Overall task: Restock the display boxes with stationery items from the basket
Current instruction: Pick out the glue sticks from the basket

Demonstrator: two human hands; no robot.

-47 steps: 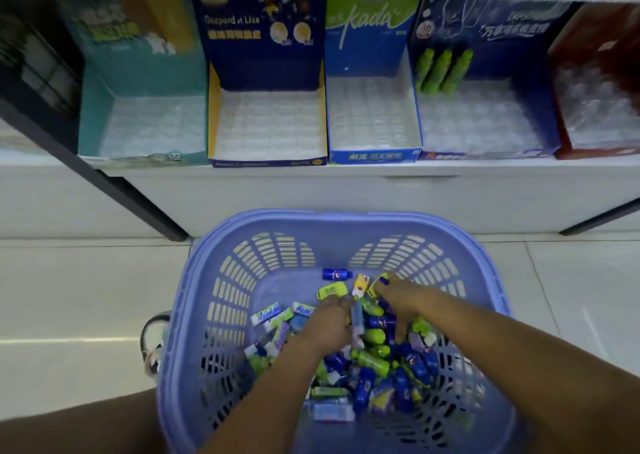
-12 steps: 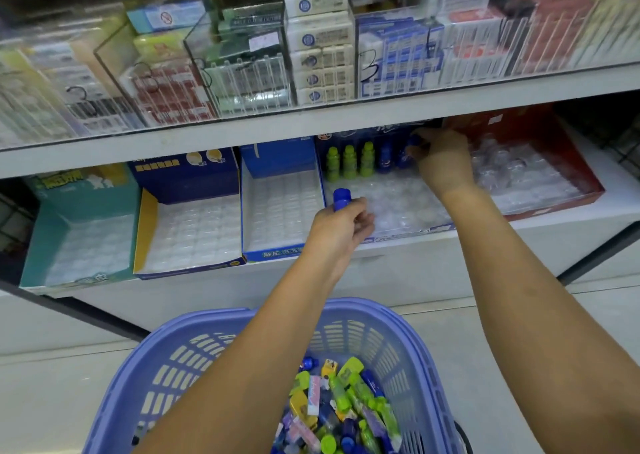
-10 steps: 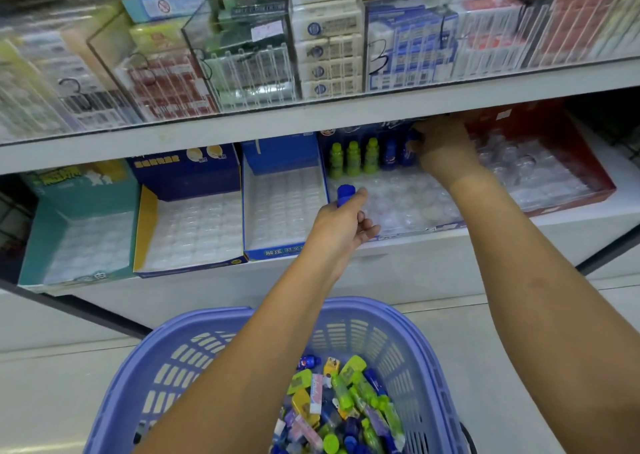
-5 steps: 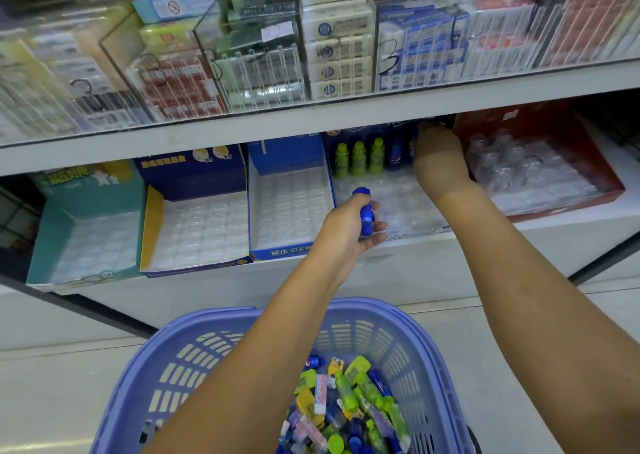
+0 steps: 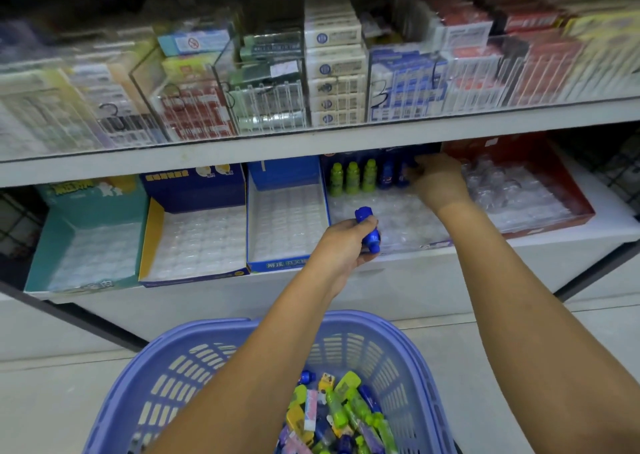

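**Shop floor, shelves in shot**

A shop is being looked at here. Boxed packs [image 5: 334, 69] are seen stacked in rows on the upper shelf [image 5: 242, 148], parted by clear dividers [image 5: 266, 107] marked with handwritten numbers. Along the front edge of the lower shelf [image 5: 433, 273], printed display boxes [image 5: 194, 190] are lined up side by side. A lilac basket [image 5: 398, 346] of small stationery items [image 5: 339, 415] is set on the tiled floor [image 5: 52, 401] below.

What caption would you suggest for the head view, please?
Restocking from a lilac basket: left hand holds a small blue bottle; right hand reaches the back row of the dark blue display box.
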